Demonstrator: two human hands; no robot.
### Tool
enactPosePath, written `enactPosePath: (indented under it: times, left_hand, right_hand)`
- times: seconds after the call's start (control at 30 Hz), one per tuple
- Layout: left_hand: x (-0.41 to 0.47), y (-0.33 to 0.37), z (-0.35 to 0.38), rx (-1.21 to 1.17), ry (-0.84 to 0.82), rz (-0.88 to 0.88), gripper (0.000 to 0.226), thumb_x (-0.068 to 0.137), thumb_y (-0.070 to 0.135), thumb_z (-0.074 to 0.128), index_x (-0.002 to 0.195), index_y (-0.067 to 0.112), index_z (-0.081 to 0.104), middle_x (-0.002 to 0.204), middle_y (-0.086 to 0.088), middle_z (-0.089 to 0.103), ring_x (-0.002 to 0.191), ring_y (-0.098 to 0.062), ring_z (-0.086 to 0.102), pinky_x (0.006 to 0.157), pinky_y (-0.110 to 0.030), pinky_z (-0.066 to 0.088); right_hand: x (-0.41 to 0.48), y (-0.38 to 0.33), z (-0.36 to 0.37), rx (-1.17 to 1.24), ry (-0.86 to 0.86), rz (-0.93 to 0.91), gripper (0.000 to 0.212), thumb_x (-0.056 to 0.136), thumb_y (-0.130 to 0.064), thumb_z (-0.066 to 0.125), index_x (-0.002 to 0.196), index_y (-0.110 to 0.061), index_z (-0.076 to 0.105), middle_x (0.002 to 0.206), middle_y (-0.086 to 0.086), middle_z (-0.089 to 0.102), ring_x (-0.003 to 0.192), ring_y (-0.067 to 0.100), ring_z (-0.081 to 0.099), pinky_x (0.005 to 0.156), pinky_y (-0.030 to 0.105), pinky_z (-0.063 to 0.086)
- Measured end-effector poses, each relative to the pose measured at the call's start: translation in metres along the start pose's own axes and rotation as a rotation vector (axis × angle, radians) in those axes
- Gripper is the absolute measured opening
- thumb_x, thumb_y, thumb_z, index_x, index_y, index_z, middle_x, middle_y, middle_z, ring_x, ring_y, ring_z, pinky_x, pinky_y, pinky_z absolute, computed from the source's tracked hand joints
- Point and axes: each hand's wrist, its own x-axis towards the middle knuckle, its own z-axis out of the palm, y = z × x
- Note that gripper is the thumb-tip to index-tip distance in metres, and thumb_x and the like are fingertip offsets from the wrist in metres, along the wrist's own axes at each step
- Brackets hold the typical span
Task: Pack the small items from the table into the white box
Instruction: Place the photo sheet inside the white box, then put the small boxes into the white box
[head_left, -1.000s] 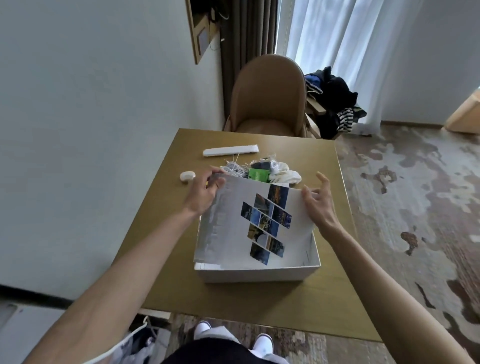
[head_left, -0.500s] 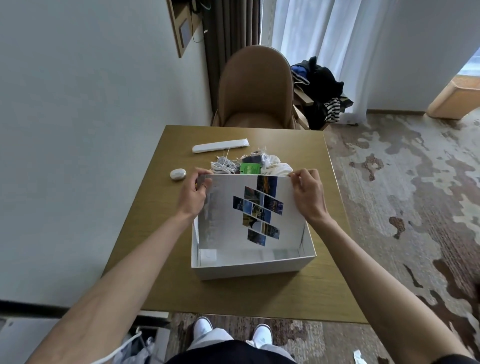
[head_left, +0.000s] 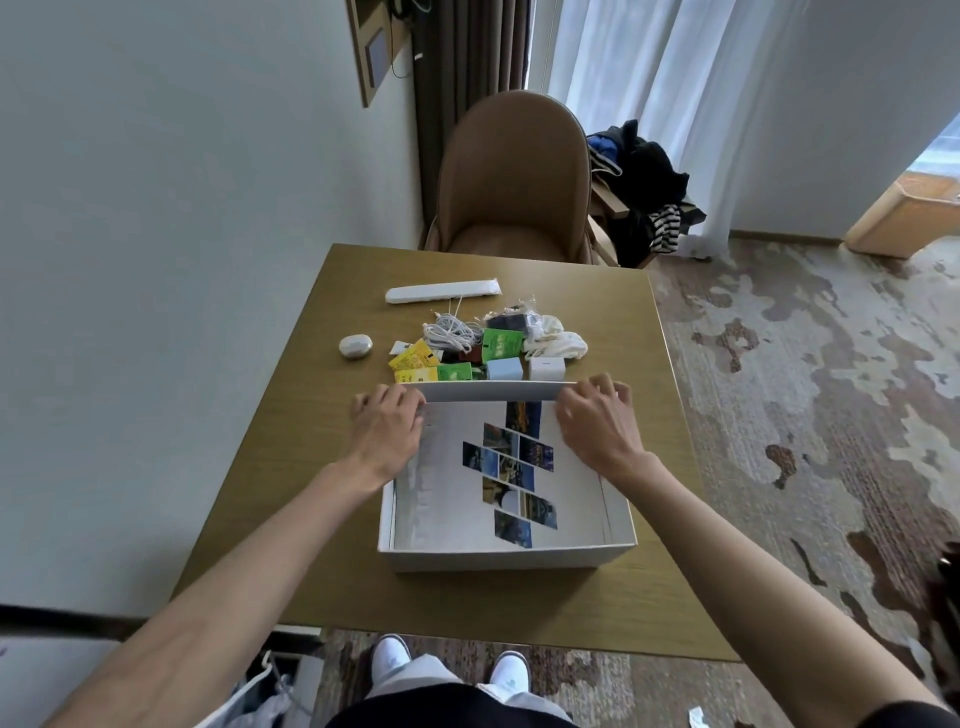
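Note:
The white box (head_left: 498, 558) stands open near the table's front edge. Inside it lies a white sheet printed with small photo tiles (head_left: 511, 478), its far edge curled up against the box's back wall. My left hand (head_left: 389, 431) presses the sheet's far left corner and my right hand (head_left: 597, 421) presses its far right corner. Just behind the box lies a pile of small items: yellow packets (head_left: 413, 364), green packets (head_left: 498, 345), a coiled white cable (head_left: 452, 332), a pale blue cube (head_left: 504, 370), a white cube (head_left: 546, 369) and white cloth (head_left: 558, 340).
A white oval case (head_left: 356, 345) sits left of the pile and a long white remote-like bar (head_left: 441, 292) lies behind it on the wooden table (head_left: 291, 467). A brown chair (head_left: 511, 182) stands at the table's far side. Wall close on the left.
The sheet has gone from tilted up over the box to lying down inside it. Both hands followed its far corners down, and the pile behind the box came into full view.

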Motion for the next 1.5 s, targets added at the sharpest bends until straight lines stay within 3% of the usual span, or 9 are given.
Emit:
enactPosePath:
  times: [0.3, 0.47, 0.73, 0.87, 0.97, 1.07, 1.23, 1.37, 1.5]
  left_hand:
    - [-0.016, 0.004, 0.026, 0.374, -0.235, 0.18, 0.074, 0.083, 0.01, 0.055, 0.147, 0.009, 0.019, 0.145, -0.013, 0.031, 0.135, -0.029, 0.027, 0.115, -0.045, 0.015]
    - [-0.013, 0.017, 0.036, 0.471, -0.442, 0.305, 0.056, 0.093, 0.025, 0.046, 0.144, 0.015, 0.027, 0.143, -0.013, 0.04, 0.13, -0.031, 0.039, 0.11, -0.043, 0.03]
    - [-0.007, 0.031, 0.045, 0.283, -0.689, 0.078, 0.061, 0.094, 0.043, 0.042, 0.148, 0.029, 0.019, 0.157, -0.009, 0.014, 0.142, -0.035, 0.017, 0.106, -0.052, 0.037]
    - [-0.002, 0.032, 0.035, 0.161, -0.573, 0.097, 0.046, 0.094, 0.036, 0.044, 0.139, 0.029, 0.039, 0.146, -0.003, 0.041, 0.127, -0.025, 0.045, 0.095, -0.043, 0.048]
    - [0.013, 0.036, 0.02, -0.04, -0.291, 0.1, 0.029, 0.096, 0.028, 0.045, 0.121, 0.024, 0.058, 0.121, 0.004, 0.063, 0.102, -0.012, 0.061, 0.079, -0.029, 0.055]
    - [0.037, 0.049, 0.007, -0.21, -0.076, 0.092, 0.02, 0.094, 0.019, 0.049, 0.105, 0.018, 0.066, 0.102, 0.002, 0.069, 0.088, -0.009, 0.063, 0.069, -0.024, 0.055]
    - [0.094, 0.072, 0.017, -0.194, -0.042, 0.061, 0.02, 0.092, 0.018, 0.05, 0.104, 0.019, 0.065, 0.101, 0.002, 0.067, 0.096, -0.015, 0.057, 0.073, -0.027, 0.051]
    - [0.144, 0.082, 0.047, -0.192, -0.365, 0.007, 0.033, 0.09, 0.024, 0.047, 0.123, 0.024, 0.053, 0.121, -0.001, 0.057, 0.111, -0.02, 0.05, 0.084, -0.037, 0.048]
    - [0.184, 0.093, 0.078, -0.104, -0.586, 0.054, 0.047, 0.091, 0.027, 0.05, 0.137, 0.024, 0.042, 0.137, -0.004, 0.045, 0.124, -0.024, 0.044, 0.095, -0.042, 0.044]
  right_hand:
    - [-0.011, -0.008, 0.025, -0.152, -0.237, -0.134, 0.062, 0.084, -0.01, 0.051, 0.143, -0.009, 0.036, 0.124, 0.013, 0.055, 0.113, 0.032, 0.054, 0.102, 0.044, 0.04]
    - [-0.013, -0.018, 0.038, -0.13, -0.397, -0.105, 0.056, 0.089, -0.026, 0.052, 0.14, -0.012, 0.034, 0.13, 0.017, 0.042, 0.124, 0.038, 0.042, 0.097, 0.048, 0.042]
    - [-0.025, -0.019, 0.051, -0.171, -0.575, -0.035, 0.06, 0.101, -0.044, 0.027, 0.152, -0.012, 0.02, 0.157, 0.023, 0.017, 0.145, 0.038, 0.017, 0.119, 0.052, 0.007]
    - [-0.014, -0.013, 0.021, 0.11, -0.184, -0.096, 0.028, 0.097, -0.024, 0.04, 0.108, -0.009, 0.061, 0.109, 0.011, 0.063, 0.099, 0.029, 0.063, 0.083, 0.041, 0.051]
    - [0.005, 0.0, -0.003, 0.313, 0.17, -0.07, 0.016, 0.093, -0.014, 0.052, 0.1, -0.008, 0.065, 0.096, 0.008, 0.07, 0.083, 0.021, 0.064, 0.069, 0.033, 0.053]
    - [0.029, 0.023, -0.012, 0.52, 0.285, 0.234, 0.013, 0.093, -0.013, 0.056, 0.101, -0.009, 0.066, 0.096, 0.005, 0.068, 0.081, 0.013, 0.058, 0.066, 0.022, 0.042]
    - [0.059, 0.072, 0.022, 0.494, -0.081, 0.676, 0.03, 0.093, -0.017, 0.051, 0.122, -0.014, 0.058, 0.126, 0.011, 0.054, 0.108, 0.027, 0.055, 0.084, 0.039, 0.049]
    - [0.063, 0.085, 0.059, 0.388, -0.408, 0.822, 0.041, 0.095, -0.03, 0.048, 0.134, -0.016, 0.045, 0.129, 0.016, 0.043, 0.118, 0.034, 0.047, 0.093, 0.045, 0.043]
    - [0.066, 0.082, 0.079, 0.419, -0.479, 0.863, 0.046, 0.093, -0.034, 0.054, 0.136, -0.024, 0.04, 0.124, 0.013, 0.046, 0.108, 0.035, 0.055, 0.081, 0.04, 0.041]
